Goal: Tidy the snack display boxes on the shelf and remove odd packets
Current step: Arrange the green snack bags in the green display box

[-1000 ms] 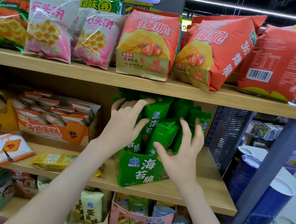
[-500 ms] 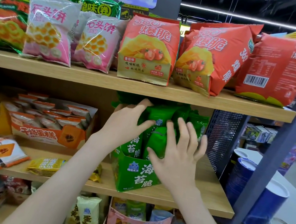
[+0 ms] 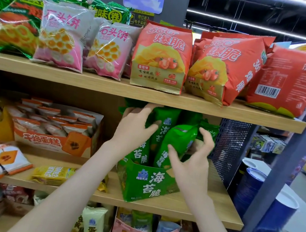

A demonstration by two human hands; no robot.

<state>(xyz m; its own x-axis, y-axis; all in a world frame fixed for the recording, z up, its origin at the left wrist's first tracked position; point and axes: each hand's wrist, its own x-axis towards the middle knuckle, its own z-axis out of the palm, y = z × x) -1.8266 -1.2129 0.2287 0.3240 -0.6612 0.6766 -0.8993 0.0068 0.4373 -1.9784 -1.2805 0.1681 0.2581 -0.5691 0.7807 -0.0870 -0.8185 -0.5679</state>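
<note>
Orange cake display box (image 3: 53, 140) stands at the left of the middle shelf (image 3: 218, 215). Its packets lie in overlapped rows, so I judge it needs little work. In front of it, on the bare board, lie an orange-and-white packet (image 3: 7, 159) and, just to its right, a yellow packet (image 3: 54, 174). Both are outside any box, so I read them as strays to put back or remove.

Further right is the green seaweed display box (image 3: 148, 182), turned at an angle to the shelf edge with one front corner near the lip. Its green seaweed packets (image 3: 164, 129) stand upright but lean unevenly. My left hand (image 3: 134, 131) lies against the left-hand packets with fingers straight and spread and the thumb across a packet's face, I think to brace the row so it does not topple. My right hand (image 3: 193, 161) has its thumb on the face of the front seaweed packet (image 3: 181, 140) and its fingers curled round the right edge, grasping it, probably to seat it straight in the box. To the right, the mesh side panel (image 3: 230, 147) closes the shelf end and leaves that hand little room.
</note>
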